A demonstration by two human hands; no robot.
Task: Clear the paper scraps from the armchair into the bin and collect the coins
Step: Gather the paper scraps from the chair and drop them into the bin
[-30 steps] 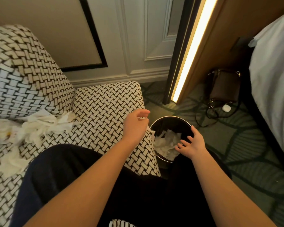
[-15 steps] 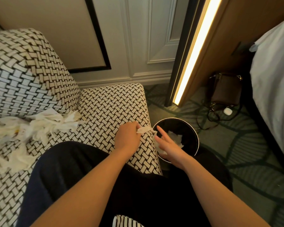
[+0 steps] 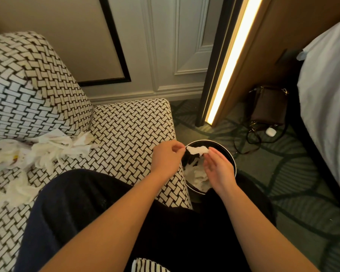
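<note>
over round bin (image 3: pixel 202 143), crumpled paper scrap (image 3: pixel 197 150)

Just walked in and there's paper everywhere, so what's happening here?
A person sitting on the armchair is binning paper. The left hand pinches one scrap over the bin, and the right hand touches its other end with straight fingers. The bin already holds other scraps, and a pile is still on the seat. No coins are visible.

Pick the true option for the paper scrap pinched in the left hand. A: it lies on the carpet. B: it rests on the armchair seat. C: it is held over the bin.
C: the left hand pinches the paper scrap above the open bin, beside the right hand.
</note>
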